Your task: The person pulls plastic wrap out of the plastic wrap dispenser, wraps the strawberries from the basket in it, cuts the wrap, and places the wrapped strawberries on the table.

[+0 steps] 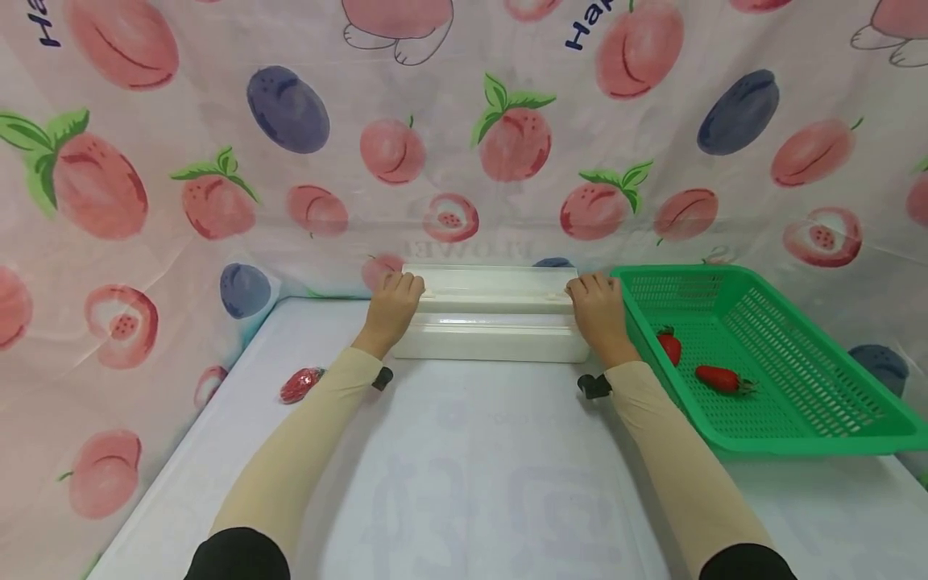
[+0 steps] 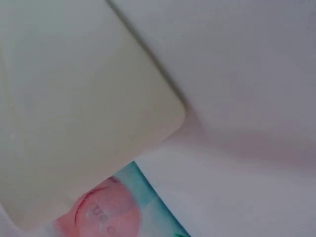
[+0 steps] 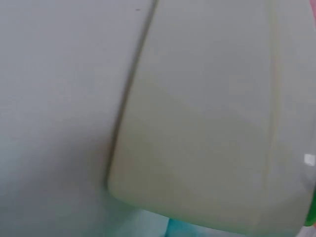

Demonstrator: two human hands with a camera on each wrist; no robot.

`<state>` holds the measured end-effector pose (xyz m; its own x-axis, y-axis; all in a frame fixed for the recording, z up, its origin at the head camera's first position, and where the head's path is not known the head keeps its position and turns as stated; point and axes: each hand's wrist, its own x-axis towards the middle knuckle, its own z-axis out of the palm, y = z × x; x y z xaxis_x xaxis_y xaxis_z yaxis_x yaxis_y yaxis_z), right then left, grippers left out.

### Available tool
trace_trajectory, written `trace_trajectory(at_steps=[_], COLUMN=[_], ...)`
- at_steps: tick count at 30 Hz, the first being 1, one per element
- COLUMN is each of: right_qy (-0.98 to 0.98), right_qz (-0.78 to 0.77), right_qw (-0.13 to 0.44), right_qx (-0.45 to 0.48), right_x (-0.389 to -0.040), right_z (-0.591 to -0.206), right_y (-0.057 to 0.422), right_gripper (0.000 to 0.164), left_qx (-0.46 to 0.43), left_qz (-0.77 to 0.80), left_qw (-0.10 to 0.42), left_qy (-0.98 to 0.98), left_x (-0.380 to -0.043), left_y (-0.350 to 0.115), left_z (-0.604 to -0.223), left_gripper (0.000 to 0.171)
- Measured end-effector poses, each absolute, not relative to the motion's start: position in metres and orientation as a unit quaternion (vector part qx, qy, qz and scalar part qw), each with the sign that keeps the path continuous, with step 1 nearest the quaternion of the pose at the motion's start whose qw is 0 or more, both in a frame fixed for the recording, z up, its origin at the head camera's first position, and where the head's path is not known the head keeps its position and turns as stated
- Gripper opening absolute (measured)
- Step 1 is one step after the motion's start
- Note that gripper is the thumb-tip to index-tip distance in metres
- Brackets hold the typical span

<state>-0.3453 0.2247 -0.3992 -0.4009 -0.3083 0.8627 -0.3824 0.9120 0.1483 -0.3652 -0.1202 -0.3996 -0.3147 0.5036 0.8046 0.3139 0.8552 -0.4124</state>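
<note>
A long cream-white cling film dispenser [image 1: 493, 346] lies across the far end of the table, its lid [image 1: 493, 283] tilted up at the back. My left hand [image 1: 391, 310] grips the lid's left end with curled fingers. At the lid's right end my right hand [image 1: 602, 312] does the same. A glossy film lies in the gap between lid and base. The left wrist view shows one rounded end of the dispenser [image 2: 94, 108] close up, and the right wrist view shows the other end of the dispenser [image 3: 197, 123]; neither of these views shows fingers.
A green perforated basket [image 1: 819, 443] stands at the right, beside my right forearm, holding a strawberry [image 1: 670, 346] and a longer red fruit with a green top [image 1: 721, 379]. Left of my left forearm lies a shiny red fruit [image 1: 300, 386]. A fruit-print curtain [image 1: 449, 121] hangs behind the table.
</note>
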Motion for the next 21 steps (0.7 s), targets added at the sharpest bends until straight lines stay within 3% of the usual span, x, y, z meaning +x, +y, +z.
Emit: trace_trajectory(at_steps=[9, 21], right_qy=[-0.838, -0.839], right_qz=[0.053, 0.061], right_qw=[0.501, 0.501], right_qx=[0.207, 0.202], right_x=[-0.341, -0.331], right_z=[-0.384, -0.362], right_y=[0.226, 0.225], right_gripper=[0.010, 0.011], left_qx=[-0.270, -0.279], left_qz=[0.099, 0.069], left_qw=[0.557, 0.556], left_qy=[-0.779, -0.780], left_x=[-0.361, -0.355], left_y=[-0.124, -0.125], left_z=[-0.379, -0.359], left_gripper=[0.017, 0.013])
